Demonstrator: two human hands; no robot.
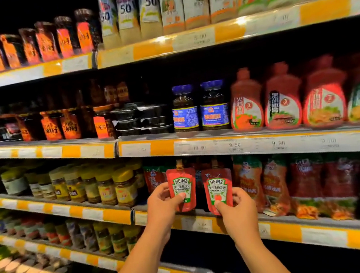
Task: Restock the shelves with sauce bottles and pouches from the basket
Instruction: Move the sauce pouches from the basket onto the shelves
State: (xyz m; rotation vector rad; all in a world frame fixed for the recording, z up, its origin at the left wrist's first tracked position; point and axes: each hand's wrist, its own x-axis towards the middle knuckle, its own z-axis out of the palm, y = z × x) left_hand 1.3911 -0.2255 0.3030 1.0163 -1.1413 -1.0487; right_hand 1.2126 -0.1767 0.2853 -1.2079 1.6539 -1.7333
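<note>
Red Heinz ketchup pouches (182,187), green labels, top spouts

Dim overall; shelf recesses fall black. Glare spots on the top price strip (199,37). Edges blurred and bowed; centre sharper.

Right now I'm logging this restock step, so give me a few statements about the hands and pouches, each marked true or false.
1. Each hand holds one Heinz pouch. True: the left hand holds the left pouch, the right hand the right pouch.
2. Both pouches are upside down. False: both stand upright, spouts on top.
3. The pouches are at the shelf that holds the yellow-lidded jars. True.
4. The blue-lidded jars sit one shelf below the pouches. False: they sit one shelf above.
5. The right hand's grip is empty. False: its thumb presses the right pouch's front.
</note>
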